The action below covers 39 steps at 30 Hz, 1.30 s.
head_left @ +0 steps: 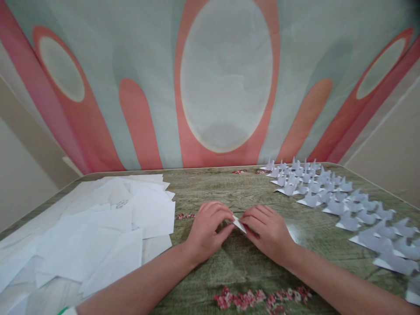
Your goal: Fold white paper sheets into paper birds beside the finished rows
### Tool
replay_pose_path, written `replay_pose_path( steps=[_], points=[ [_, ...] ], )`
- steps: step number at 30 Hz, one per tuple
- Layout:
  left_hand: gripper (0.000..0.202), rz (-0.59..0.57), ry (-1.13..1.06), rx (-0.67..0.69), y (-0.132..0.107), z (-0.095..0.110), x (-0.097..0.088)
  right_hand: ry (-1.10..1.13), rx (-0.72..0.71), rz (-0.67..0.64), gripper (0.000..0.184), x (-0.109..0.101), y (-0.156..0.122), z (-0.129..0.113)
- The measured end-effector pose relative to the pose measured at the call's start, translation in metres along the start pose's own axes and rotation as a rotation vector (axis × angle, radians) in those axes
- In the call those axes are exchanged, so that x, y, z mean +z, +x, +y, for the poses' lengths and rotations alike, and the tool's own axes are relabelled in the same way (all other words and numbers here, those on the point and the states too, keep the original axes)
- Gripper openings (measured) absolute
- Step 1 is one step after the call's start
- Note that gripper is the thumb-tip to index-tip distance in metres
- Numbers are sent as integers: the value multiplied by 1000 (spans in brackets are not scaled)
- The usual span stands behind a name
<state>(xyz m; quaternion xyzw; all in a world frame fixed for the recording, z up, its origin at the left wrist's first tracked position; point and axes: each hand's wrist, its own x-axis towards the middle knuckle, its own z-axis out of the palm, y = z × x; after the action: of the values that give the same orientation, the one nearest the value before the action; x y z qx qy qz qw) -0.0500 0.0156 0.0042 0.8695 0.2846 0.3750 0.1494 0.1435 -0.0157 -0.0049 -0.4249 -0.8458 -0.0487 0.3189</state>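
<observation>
Between my two hands is a small folded piece of white paper [239,224], held just above the middle of the table. My left hand [210,227] pinches its left end between thumb and fingers. On the other side, the fingers of my right hand [267,232] are closed on its right end. The paper is narrow and pointed, with much of it hidden by my fingertips. Rows of folded white paper birds [334,205] stand on the table to the right of my right hand.
Loose white paper sheets [88,245] lie in an overlapping heap on the left of the wood-patterned table [210,186]. Printed pink blossoms [249,299] mark the tabletop near me. Behind the far edge hangs a green and coral patterned backdrop [226,157].
</observation>
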Motion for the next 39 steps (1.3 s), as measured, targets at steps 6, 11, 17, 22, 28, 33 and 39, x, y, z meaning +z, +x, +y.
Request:
replay_pose_path(
  steps=[6, 11, 17, 22, 28, 33, 39],
  points=[
    [6, -141, 176, -3, 0, 0, 0, -145, -51, -91, 18, 3, -2, -1],
    [5, -220, 224, -7, 0, 0, 0, -90, -29, -119, 15, 9, -4, 0],
    [4, -304, 247, -32, 0, 0, 0, -54, -21, -189, 11, 11, -6, 1],
    [4, -351, 241, -50, 1, 0, -1, 0, 9, -193, 12, 11, -6, 1],
    [6, -381, 238, -44, 1, -1, -1, 75, 43, -205, 13, 8, -5, 0],
    [6, -379, 221, -63, 1, -1, -2, 185, 75, -205, 11, 7, -5, 0],
    [11, -368, 142, -118, 2, 0, -4, 355, 179, -198, 11, 8, -2, 1]
  ],
)
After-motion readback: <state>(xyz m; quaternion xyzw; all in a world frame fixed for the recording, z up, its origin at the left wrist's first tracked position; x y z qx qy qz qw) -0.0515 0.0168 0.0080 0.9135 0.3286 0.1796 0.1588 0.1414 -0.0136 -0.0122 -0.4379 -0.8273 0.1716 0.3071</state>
